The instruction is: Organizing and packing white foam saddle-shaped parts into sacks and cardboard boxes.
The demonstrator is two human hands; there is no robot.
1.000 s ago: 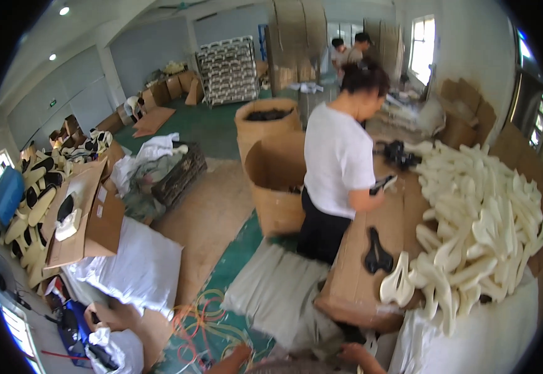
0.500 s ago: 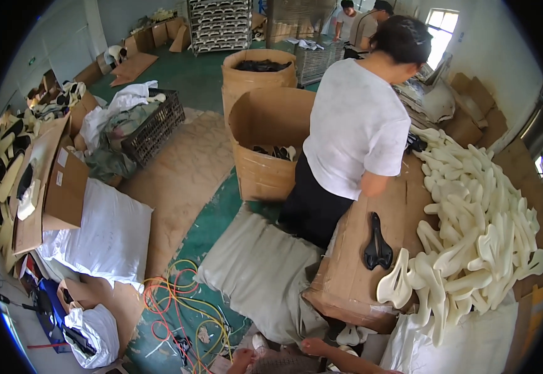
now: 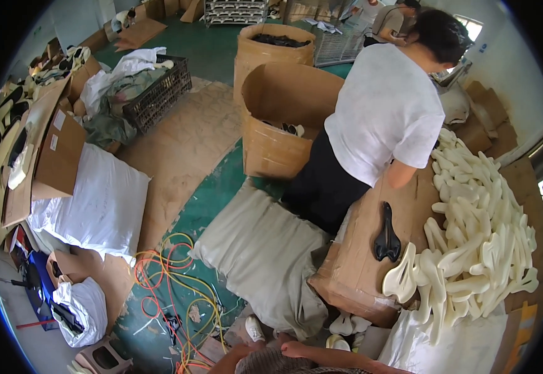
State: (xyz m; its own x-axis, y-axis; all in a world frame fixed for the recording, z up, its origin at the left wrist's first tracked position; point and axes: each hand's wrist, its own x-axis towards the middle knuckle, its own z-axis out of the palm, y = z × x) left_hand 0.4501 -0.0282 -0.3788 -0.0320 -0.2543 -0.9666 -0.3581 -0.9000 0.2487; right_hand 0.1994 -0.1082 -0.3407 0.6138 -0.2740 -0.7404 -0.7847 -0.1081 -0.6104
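At the lower edge, my left hand (image 3: 244, 350) lies low by the patterned grey cloth (image 3: 271, 361) over my lap; its fingers are too hidden to read. My right hand (image 3: 292, 349) rests on the other side of that cloth, fingers curled in, with nothing seen in them. Ahead of both hands lies a stuffed pale grey sack (image 3: 265, 249), apart from them. To its right, a black bicycle saddle (image 3: 386, 237) sits on a cardboard-covered bench (image 3: 352, 268). Beside the saddle is a large heap of cream saddle shells (image 3: 477, 230).
A co-worker in a white shirt (image 3: 386, 106) stands at the bench, leaning over it. Open cardboard drums (image 3: 277, 153) stand behind the sack. Red and yellow hoses (image 3: 178, 280) tangle on the green floor. At left are a white sack (image 3: 106, 199) and a black crate (image 3: 159, 93).
My view has tilted downward and shifted, so the room sits higher in the picture. Both hands are drawn in closer to my lap. The co-worker leans further right over the bench.
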